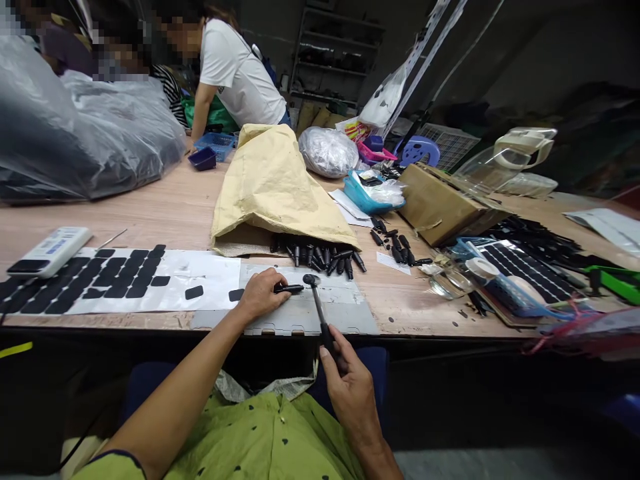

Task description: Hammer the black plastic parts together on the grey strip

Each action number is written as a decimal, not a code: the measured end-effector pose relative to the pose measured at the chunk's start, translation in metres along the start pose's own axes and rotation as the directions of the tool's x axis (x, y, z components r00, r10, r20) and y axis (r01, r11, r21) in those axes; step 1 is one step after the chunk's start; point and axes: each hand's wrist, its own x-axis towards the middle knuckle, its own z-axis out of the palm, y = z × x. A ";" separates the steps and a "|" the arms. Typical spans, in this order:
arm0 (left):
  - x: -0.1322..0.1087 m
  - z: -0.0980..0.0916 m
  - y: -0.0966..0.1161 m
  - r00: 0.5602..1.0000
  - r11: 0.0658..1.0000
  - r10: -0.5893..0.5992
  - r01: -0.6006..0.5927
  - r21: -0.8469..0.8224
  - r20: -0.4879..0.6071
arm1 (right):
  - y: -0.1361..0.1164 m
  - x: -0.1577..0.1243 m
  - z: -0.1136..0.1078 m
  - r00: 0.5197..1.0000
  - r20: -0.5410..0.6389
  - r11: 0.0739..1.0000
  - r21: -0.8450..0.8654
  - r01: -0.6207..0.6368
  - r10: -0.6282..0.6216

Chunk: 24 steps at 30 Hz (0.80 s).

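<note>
On a grey board (pixel 345 310) at the table's near edge, my left hand (pixel 263 293) is closed on a slim black cylindrical part (pixel 295 289), which lies on its side pointing right. My right hand (pixel 350 377) grips the black handle of a small hammer (pixel 319 303). The metal shaft slants up and left, and its head is just right of the black part's tip, apparently not touching it. Beyond both hands, several similar black parts (pixel 320 257) spill from the mouth of a yellow woven sack (pixel 280 180).
Left of my hands lies a white sheet (pixel 200 270) with rows of black rounded pieces and a white boxy device (pixel 53 250). A cardboard box (pixel 435 200), a blue basin (pixel 367 193) and a blue tray (pixel 515 280) stand right. Across the table leans a person (pixel 240 73).
</note>
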 end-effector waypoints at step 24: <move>0.000 -0.003 -0.004 0.993 0.997 0.069 -0.072 0.039 0.092 | 0.011 0.016 -0.024 0.994 -0.077 0.985 -0.144 -0.094 0.083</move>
